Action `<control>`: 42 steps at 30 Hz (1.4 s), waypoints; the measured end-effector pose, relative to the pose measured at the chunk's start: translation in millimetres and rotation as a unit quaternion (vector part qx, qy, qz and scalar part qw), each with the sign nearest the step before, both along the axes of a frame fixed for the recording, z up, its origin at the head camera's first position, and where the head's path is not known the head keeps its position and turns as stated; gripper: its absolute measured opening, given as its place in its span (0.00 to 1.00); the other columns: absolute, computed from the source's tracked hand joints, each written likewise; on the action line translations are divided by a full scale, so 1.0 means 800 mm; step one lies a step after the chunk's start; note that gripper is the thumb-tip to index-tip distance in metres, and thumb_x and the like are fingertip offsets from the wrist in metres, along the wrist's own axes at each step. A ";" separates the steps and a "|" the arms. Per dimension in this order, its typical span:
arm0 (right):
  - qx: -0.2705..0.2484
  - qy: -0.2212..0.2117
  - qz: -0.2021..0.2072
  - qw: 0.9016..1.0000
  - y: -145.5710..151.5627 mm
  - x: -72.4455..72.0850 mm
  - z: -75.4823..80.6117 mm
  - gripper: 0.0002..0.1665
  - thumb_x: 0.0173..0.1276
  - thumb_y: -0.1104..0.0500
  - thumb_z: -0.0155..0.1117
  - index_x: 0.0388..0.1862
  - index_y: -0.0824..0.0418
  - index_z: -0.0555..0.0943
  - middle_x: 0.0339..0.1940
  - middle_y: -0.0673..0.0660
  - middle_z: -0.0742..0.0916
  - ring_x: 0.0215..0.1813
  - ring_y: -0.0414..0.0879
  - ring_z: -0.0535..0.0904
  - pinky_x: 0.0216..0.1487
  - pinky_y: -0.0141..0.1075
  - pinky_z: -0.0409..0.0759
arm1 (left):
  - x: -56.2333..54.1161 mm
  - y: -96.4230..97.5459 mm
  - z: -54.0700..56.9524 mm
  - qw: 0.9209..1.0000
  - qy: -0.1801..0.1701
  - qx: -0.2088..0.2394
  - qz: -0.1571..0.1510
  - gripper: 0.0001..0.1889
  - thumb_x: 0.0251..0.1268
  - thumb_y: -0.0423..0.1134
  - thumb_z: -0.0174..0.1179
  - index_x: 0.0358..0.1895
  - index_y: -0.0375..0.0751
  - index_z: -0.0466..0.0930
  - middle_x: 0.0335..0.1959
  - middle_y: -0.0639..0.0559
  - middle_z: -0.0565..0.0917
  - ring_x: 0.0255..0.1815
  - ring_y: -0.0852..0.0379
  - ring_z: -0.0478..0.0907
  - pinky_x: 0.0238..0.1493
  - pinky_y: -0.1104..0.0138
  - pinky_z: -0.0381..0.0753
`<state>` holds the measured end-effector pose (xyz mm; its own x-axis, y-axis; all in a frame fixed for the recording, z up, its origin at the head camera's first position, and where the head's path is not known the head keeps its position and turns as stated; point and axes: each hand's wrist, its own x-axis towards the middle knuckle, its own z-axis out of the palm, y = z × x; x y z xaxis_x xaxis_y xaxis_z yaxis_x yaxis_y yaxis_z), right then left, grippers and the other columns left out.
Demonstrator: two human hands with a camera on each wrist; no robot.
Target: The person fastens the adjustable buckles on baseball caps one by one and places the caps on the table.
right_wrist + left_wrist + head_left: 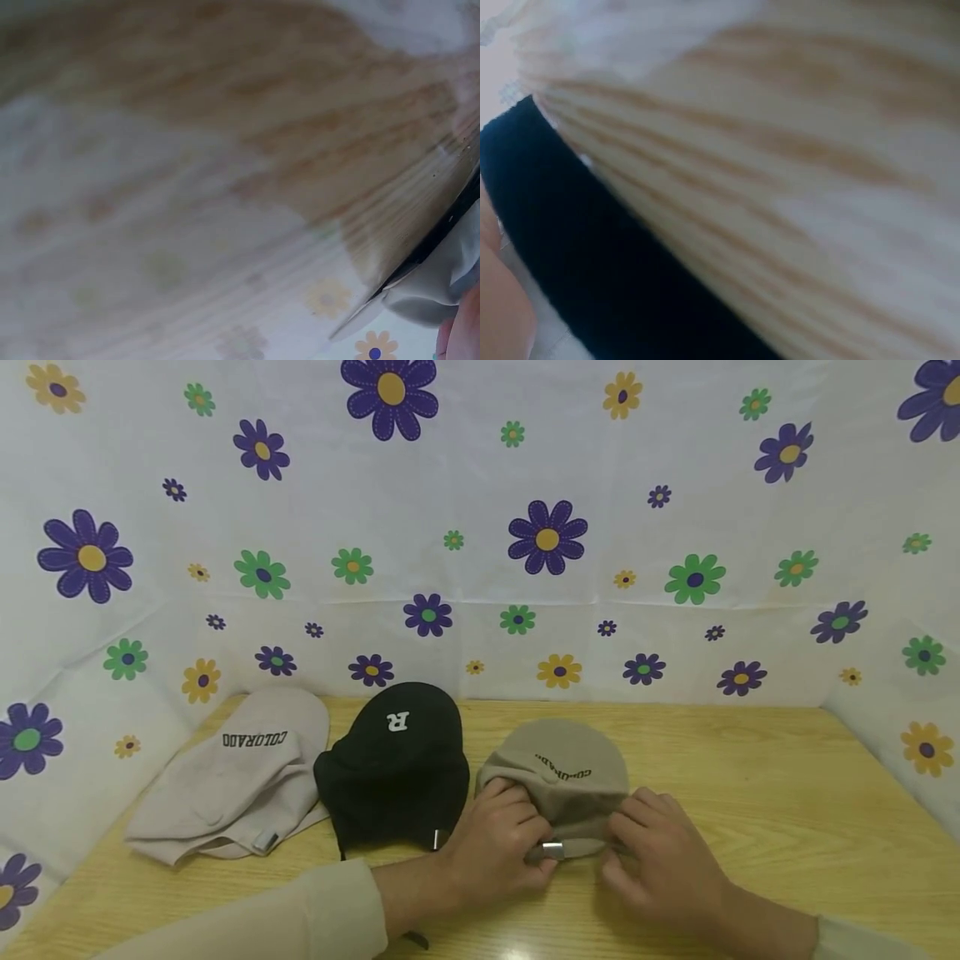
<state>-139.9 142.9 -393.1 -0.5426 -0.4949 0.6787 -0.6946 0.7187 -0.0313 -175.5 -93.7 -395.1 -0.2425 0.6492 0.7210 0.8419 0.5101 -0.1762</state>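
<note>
A tan baseball cap (585, 739) with dark COLORADO lettering lies on the table, its brim toward the back wall. At its left rear edge my left hand (498, 835) grips the fabric, fingers curled in and thumb near the metal strap buckle (552, 850). My right hand (667, 860) pinches the right rear edge, its fingers on top and the thumb below. The strap opening faces me between both hands. In the right wrist view, part of a cap (439, 274) shows beside fingers (466, 326) at the lower right.
Left of the tan cap lies a black cap (408, 777) with a white R, close to my left forearm. Farther left is a pale COLORADO cap (240, 768). Wooden table (787, 793) extends right. A flower-print cloth (465, 485) hangs behind and at the sides.
</note>
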 end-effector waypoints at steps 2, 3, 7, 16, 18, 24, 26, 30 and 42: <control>0.001 -0.003 0.003 1.000 0.000 -0.001 -0.001 0.09 0.47 0.58 0.63 0.31 0.52 0.79 0.32 0.42 0.80 0.37 0.38 0.70 0.39 0.34 0.69 | 0.000 -0.001 -0.001 1.000 0.002 0.001 -0.003 0.09 0.43 0.47 0.72 0.22 0.52 0.81 0.21 0.63 0.79 0.29 0.62 0.76 0.42 0.66 0.72; 0.000 -0.004 0.006 1.000 0.000 -0.001 -0.001 0.13 0.46 0.58 0.64 0.35 0.53 0.80 0.35 0.43 0.81 0.38 0.38 0.71 0.39 0.34 0.70 | -0.001 -0.001 -0.001 1.000 0.002 0.002 -0.005 0.09 0.43 0.47 0.72 0.22 0.52 0.81 0.21 0.63 0.78 0.30 0.62 0.76 0.42 0.66 0.72; 0.000 -0.014 0.040 0.999 -0.002 -0.002 -0.002 0.23 0.48 0.56 0.67 0.46 0.55 0.81 0.42 0.45 0.82 0.44 0.40 0.75 0.45 0.37 0.72 | -0.001 -0.001 -0.002 1.000 0.002 0.007 -0.010 0.09 0.43 0.48 0.72 0.22 0.52 0.81 0.21 0.63 0.78 0.30 0.61 0.76 0.41 0.66 0.72; 0.007 0.001 0.096 0.995 -0.009 -0.002 -0.006 0.22 0.73 0.44 0.57 0.55 0.56 0.81 0.51 0.48 0.83 0.52 0.44 0.76 0.54 0.37 0.65 | -0.002 0.001 -0.005 1.000 0.004 0.018 -0.022 0.09 0.40 0.47 0.73 0.23 0.53 0.81 0.21 0.64 0.77 0.29 0.62 0.75 0.41 0.66 0.72; 0.005 -0.001 0.096 0.995 -0.010 -0.001 -0.006 0.22 0.74 0.43 0.56 0.55 0.56 0.81 0.51 0.47 0.83 0.53 0.44 0.76 0.54 0.37 0.65 | -0.002 0.001 -0.005 1.000 0.005 0.015 -0.024 0.09 0.41 0.47 0.73 0.24 0.53 0.81 0.22 0.64 0.78 0.29 0.63 0.75 0.42 0.66 0.72; 0.000 0.021 0.119 0.993 -0.012 -0.003 -0.006 0.18 0.77 0.45 0.53 0.49 0.52 0.84 0.44 0.44 0.82 0.48 0.42 0.75 0.53 0.37 0.63 | -0.002 0.001 -0.004 1.000 0.008 0.009 -0.027 0.09 0.42 0.48 0.72 0.25 0.52 0.83 0.23 0.64 0.79 0.30 0.63 0.75 0.43 0.65 0.72; 0.001 0.033 0.125 0.992 -0.013 -0.004 -0.006 0.18 0.77 0.45 0.52 0.48 0.52 0.85 0.43 0.44 0.83 0.47 0.42 0.75 0.52 0.37 0.64 | -0.002 0.001 -0.003 0.999 0.009 0.010 -0.029 0.09 0.42 0.48 0.72 0.25 0.52 0.83 0.23 0.64 0.79 0.30 0.63 0.75 0.43 0.65 0.73; 0.004 0.044 0.132 0.990 -0.013 -0.005 -0.006 0.17 0.77 0.47 0.53 0.45 0.53 0.86 0.41 0.45 0.83 0.45 0.42 0.76 0.51 0.36 0.65 | -0.002 0.002 -0.004 0.999 0.012 0.012 -0.035 0.09 0.42 0.48 0.72 0.25 0.52 0.83 0.23 0.64 0.79 0.30 0.63 0.75 0.43 0.65 0.73; 0.004 0.050 0.153 0.987 -0.013 -0.007 -0.005 0.17 0.78 0.51 0.53 0.38 0.55 0.86 0.38 0.46 0.85 0.43 0.44 0.76 0.49 0.35 0.69 | -0.002 0.002 0.000 0.999 0.009 0.012 -0.047 0.08 0.43 0.47 0.72 0.26 0.52 0.84 0.26 0.63 0.80 0.35 0.60 0.76 0.44 0.65 0.73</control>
